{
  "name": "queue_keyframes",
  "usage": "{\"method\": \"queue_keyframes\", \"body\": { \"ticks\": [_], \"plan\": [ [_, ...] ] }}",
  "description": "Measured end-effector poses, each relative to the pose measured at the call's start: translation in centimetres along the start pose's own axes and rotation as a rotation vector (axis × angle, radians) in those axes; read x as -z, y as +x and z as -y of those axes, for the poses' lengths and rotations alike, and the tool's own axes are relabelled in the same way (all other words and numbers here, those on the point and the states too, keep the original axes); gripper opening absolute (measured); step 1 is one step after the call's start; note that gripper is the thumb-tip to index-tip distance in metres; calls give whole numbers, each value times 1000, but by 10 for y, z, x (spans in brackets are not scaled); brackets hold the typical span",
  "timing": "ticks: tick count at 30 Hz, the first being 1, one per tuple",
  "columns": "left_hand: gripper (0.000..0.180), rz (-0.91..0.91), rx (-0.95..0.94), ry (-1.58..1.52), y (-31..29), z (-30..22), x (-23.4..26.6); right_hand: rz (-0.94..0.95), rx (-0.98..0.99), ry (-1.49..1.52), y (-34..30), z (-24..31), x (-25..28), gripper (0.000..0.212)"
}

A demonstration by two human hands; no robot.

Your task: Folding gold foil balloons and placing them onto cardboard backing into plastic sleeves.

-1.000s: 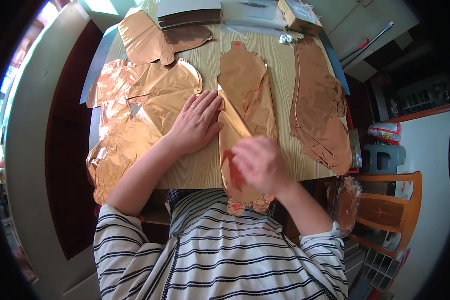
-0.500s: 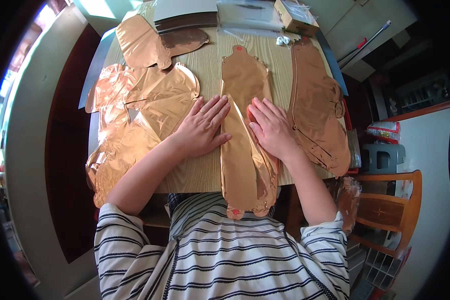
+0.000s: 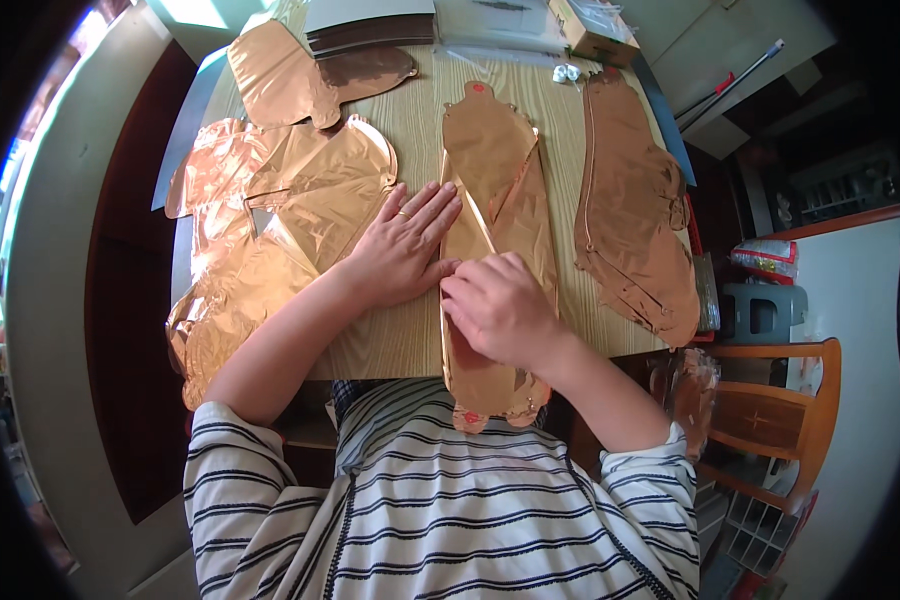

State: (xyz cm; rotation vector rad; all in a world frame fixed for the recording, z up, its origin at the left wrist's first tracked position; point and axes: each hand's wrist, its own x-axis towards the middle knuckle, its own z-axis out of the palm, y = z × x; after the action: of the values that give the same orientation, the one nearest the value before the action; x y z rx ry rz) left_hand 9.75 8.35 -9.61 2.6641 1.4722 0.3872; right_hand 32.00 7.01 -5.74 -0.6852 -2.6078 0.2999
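Tabletop of pale wood grain (image 3: 565, 165), filling the middle of the frame. At left of frame, spreading in wide, wrinkled layers: crumpled copper-coloured foil (image 3: 270, 270), looking not yet narrowed. At centre, lying lengthwise and reaching past the lower tabletop edge: foil strip (image 3: 520, 232). Seeming partway folded: lying fairly flat toward the bottom, flaps parting in an open V toward the top, with that upper stretch apparently left to close. At right of frame, lying long and narrow: second foil piece (image 3: 635, 200), seeming folded in, though looking rumpled. At upper left, splaying in two lobes near a dark-edged stack (image 3: 370, 30): smaller foil piece (image 3: 280, 75).

Left hand (image 3: 405, 245), lying palm-down at centre, fingertips resting over the strip's left edge, fingers straightening and slightly parting. Right hand (image 3: 505, 308), bearing on the strip just below, fingers curling close together; whether pinching foil or only pressing it, not showing. At upper right, sitting in a cluster: small white lumps (image 3: 566, 73).
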Motion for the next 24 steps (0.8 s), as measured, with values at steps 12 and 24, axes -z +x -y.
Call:
{"method": "queue_keyframes", "body": {
  "ticks": [12,24],
  "plan": [
    [75,5,34,-3,-1,-5,3,24,-4,-88,-35,42,-3,42],
    [83,50,10,-119,-2,-6,16,-154,-321,146,-36,-23,32,28]
  ]
}}
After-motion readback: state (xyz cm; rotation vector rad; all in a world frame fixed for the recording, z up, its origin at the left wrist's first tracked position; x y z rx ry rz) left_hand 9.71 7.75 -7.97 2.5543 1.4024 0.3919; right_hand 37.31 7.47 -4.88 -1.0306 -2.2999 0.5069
